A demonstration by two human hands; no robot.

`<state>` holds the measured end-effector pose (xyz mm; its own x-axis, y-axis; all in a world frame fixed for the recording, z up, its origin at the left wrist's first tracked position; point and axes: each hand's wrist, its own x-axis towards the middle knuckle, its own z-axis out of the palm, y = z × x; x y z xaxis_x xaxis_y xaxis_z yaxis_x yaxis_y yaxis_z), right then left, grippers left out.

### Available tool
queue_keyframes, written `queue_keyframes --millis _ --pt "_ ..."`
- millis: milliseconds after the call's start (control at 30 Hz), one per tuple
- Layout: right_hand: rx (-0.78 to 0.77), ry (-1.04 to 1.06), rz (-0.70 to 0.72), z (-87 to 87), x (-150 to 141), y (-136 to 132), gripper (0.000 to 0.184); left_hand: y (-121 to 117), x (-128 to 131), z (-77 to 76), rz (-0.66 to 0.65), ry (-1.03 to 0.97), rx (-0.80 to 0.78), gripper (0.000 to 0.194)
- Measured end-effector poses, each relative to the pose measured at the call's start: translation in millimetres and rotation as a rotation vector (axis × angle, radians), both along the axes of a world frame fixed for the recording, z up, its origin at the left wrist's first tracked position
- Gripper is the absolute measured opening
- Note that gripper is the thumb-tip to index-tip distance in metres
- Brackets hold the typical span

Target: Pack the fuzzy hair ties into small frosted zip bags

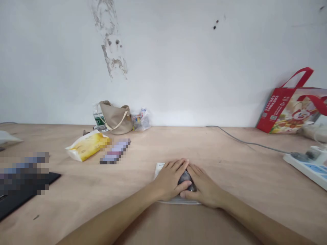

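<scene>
A whitish, flat plastic package [159, 167] lies on the table in front of me, mostly covered by my hands. Between them shows a dark, shiny item [187, 177], seemingly inside the package; its kind I cannot make out. My left hand [171, 180] rests palm down on the package's left side, fingers stretched out. On the right side lies my right hand [204, 185], also flat with fingers extended. The fingertips of both hands meet at the far side, and the thumbs come close together at the near side.
A yellow-and-white tissue pack [89, 144] and a blurred-out phone-like slab [116, 152] lie left. Behind them stand a beige handbag [117, 117] and a small clear bag [141, 119]. At right are a red shopping bag [286, 109], a power strip [306, 172] and its grey cable [240, 139].
</scene>
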<state>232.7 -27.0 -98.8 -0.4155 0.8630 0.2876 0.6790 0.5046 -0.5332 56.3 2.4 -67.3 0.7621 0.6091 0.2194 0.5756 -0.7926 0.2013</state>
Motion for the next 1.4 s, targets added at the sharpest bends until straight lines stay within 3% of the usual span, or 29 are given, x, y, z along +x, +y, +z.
queue_keyframes --millis 233,400,567,700,867,1067,1233,1300,1400 --pt "-0.105 0.294 -0.288 -6.7 34 -11 0.040 7 -12 3.7 0.021 -0.004 0.028 0.052" --pt "-0.224 0.385 -0.240 -6.1 37 -27 0.024 -5 -6 6.7 -0.008 -0.110 0.254 0.031" --pt "-0.269 0.513 -0.165 -5.2 22 -26 0.020 -32 22 -3.2 -0.239 -0.143 0.533 0.016" --pt "-0.270 0.590 -0.194 -6.0 17 -28 0.021 -36 35 -11.6 -0.240 -0.088 0.676 0.019" --pt "-0.237 0.659 -0.279 -5.6 21 -26 0.022 -29 29 -4.8 -0.240 -0.121 0.736 0.018" --pt "-0.225 0.688 -0.360 -4.4 51 -15 0.028 -27 -21 5.2 -0.136 -0.236 0.650 0.013" --pt "-0.273 0.658 -0.319 -8.6 52 -17 0.022 -39 -64 16.4 -0.020 -0.284 0.332 0.010" --pt "-0.284 0.632 -0.284 -9.2 44 -20 0.018 -36 -59 27.2 0.020 -0.274 0.153 0.008" --pt "-0.278 0.589 -0.247 -8.5 34 -25 0.013 -12 -22 44.5 0.160 -0.249 -0.036 0.022"
